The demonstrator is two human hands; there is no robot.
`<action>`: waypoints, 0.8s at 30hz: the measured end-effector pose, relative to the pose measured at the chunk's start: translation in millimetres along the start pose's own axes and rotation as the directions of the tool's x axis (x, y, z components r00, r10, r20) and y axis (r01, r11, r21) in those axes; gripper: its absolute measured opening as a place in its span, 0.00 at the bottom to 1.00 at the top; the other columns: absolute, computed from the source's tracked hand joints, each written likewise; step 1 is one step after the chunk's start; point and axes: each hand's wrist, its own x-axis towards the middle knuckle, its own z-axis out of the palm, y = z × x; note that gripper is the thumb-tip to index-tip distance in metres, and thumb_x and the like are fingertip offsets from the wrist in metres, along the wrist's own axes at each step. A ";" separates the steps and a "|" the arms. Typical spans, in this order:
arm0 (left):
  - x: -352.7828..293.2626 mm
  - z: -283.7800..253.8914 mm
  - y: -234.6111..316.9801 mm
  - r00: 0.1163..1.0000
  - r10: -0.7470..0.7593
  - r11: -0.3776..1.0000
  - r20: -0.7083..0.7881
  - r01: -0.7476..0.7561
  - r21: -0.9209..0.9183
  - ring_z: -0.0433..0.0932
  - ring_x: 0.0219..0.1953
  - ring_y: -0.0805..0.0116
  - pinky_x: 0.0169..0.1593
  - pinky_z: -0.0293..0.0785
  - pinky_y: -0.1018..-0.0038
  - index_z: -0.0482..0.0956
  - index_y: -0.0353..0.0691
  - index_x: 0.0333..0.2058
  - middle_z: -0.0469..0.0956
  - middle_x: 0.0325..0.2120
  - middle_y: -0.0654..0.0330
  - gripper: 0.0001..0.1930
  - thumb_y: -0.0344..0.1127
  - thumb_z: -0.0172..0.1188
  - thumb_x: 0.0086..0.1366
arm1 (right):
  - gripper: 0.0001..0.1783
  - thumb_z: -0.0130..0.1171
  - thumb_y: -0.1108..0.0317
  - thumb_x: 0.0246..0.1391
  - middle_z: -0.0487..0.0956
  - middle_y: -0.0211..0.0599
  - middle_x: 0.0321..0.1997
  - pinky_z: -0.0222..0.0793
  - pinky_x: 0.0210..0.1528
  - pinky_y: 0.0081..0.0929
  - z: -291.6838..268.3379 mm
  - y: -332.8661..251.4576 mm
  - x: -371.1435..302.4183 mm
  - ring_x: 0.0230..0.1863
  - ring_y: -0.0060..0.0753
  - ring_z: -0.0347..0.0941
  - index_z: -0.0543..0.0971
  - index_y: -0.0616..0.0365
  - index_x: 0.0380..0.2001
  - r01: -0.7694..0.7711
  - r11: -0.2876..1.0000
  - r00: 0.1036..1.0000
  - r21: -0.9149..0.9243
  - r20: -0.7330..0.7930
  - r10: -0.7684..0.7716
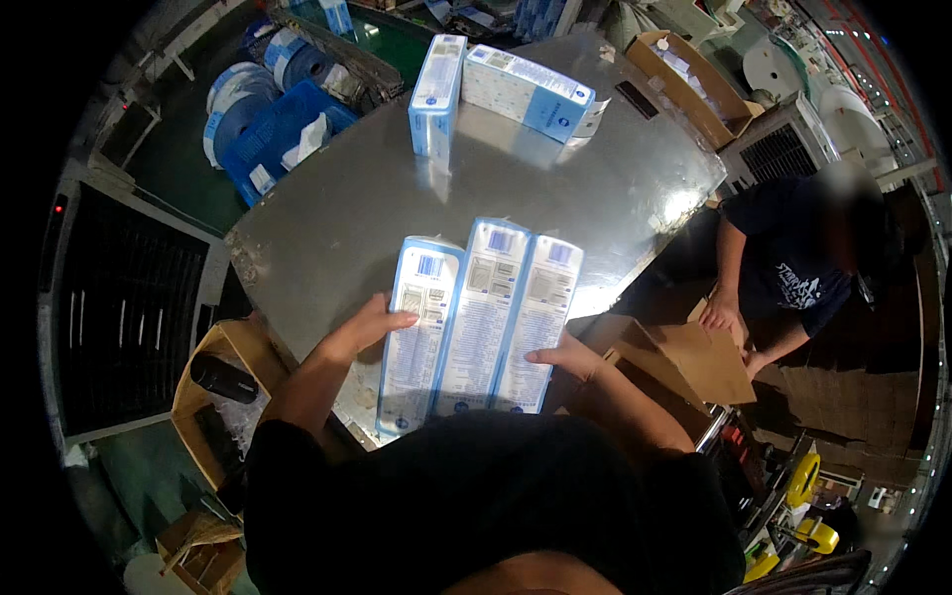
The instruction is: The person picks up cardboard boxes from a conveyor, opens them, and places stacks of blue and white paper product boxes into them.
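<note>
Three long white-and-blue cartons stand side by side in front of me over the near edge of the metal table: a left carton [420, 337], a middle carton [478, 317] and a right carton [538, 322]. The middle one sits a little farther forward than the left one. My left hand [375, 323] presses on the left carton, its thumb on the printed face. From the other side my right hand [567, 357] grips the right carton, thumb on its face. Between them the row is squeezed together. The fingers behind the cartons are hidden.
Two more cartons, one upright [436, 94] and one lying on its side [531, 89], are at the table's [337, 258] far end. At right a co-worker's hand [722, 312] holds an open cardboard box [684, 357]. A brown box [233, 367] stands at left.
</note>
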 end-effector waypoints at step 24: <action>51.7 223.1 -77.4 0.866 0.401 0.860 -0.297 -0.244 0.449 0.67 0.59 0.63 0.59 0.65 0.66 0.64 0.41 0.60 0.67 0.57 0.53 0.31 0.25 0.62 0.57 | 0.39 0.68 0.46 0.43 0.76 0.50 0.49 0.69 0.50 0.41 -74.4 55.8 -320.5 0.50 0.52 0.73 0.69 0.56 0.55 -0.624 0.363 0.618 -0.692 -0.721 -0.313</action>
